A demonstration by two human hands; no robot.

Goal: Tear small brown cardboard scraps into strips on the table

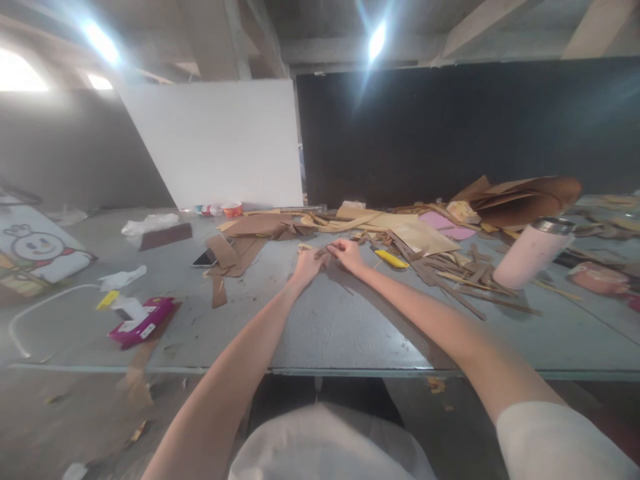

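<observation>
My left hand (309,264) and my right hand (346,255) meet over the middle of the table, fingers closed in a pinch. Between the fingertips is a small brown strip (324,253), mostly covered by the fingers, so its material cannot be made out. Just right of my right hand lies a yellow tool (391,259), perhaps a utility knife. Beyond it, long thin brown strips (453,280) lie in a loose heap. Left of my left hand, flat brown pieces (243,257) partly cover a phone (209,259).
A pink bottle (531,253) stands tilted-looking at right, before a brown roll of sheet (535,200). A magenta tissue pack (141,323) lies left, near a white cable (30,313) and a printed bag (40,247). Scraps line the back of the grey table (345,333).
</observation>
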